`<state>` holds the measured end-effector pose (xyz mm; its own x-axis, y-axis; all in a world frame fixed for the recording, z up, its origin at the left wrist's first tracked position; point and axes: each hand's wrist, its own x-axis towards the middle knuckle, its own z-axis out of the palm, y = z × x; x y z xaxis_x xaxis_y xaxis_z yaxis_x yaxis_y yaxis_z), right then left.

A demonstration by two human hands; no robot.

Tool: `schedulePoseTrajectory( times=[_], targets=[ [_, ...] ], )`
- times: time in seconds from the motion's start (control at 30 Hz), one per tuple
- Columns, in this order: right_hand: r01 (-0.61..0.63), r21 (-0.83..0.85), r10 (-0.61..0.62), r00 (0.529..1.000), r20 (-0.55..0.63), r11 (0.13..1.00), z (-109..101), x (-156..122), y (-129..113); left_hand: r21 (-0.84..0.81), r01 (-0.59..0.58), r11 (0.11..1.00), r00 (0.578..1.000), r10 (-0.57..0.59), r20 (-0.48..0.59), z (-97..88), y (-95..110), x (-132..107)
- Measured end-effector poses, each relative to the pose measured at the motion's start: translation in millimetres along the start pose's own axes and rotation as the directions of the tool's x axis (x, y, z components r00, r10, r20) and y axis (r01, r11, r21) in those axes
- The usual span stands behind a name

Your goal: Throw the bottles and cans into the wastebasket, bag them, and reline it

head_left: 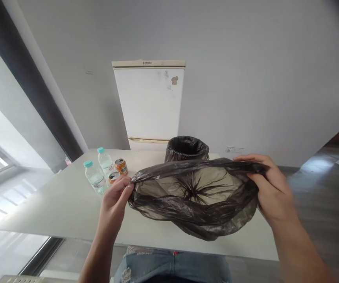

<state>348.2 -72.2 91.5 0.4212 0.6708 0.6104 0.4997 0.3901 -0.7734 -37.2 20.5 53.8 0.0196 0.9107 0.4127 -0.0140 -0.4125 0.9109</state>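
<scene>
A thin black garbage bag [193,216] is stretched wide between my two hands above the table, its mouth spread and its gathered bottom seam showing inside. My left hand [115,200] pinches the left side of the rim between thumb and fingers. On the opposite side, my right hand [271,186] grips the rim, thumb inside and fingers behind. Beyond the bag stands a trash can [187,147] lined with another black bag; its lower part is hidden by the bag I hold.
Two clear plastic bottles [95,177] with teal caps and two orange drink cans [121,167] stand left on the white table [54,208]. Behind the table are a white refrigerator [148,102] and a grey wall. The table's near edge runs just before my legs.
</scene>
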Motion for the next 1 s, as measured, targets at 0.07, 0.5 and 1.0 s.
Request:
schedulePoseTrajectory(
  times=[0.07, 0.5, 1.0],
  targets=[
    [-0.057, -0.094, 0.058, 0.998, 0.014, 0.994, -2, 6, 9, -0.046, -0.018, 0.999, 1.000, 0.018, -0.005, -0.5, -1, 7],
    [0.003, 0.251, -0.105, 0.914, 0.392, 0.968, -39, -34, 63, -0.337, -0.144, 0.930, 0.930, 0.244, 0.276, -6.2, -45, 3],
    [-0.026, -0.107, 0.105, 0.513, 0.852, 0.994, -41, -99, 83, 0.223, -0.036, 0.974, 0.833, -0.094, 0.545, -34.3, -104, -8]
  ],
)
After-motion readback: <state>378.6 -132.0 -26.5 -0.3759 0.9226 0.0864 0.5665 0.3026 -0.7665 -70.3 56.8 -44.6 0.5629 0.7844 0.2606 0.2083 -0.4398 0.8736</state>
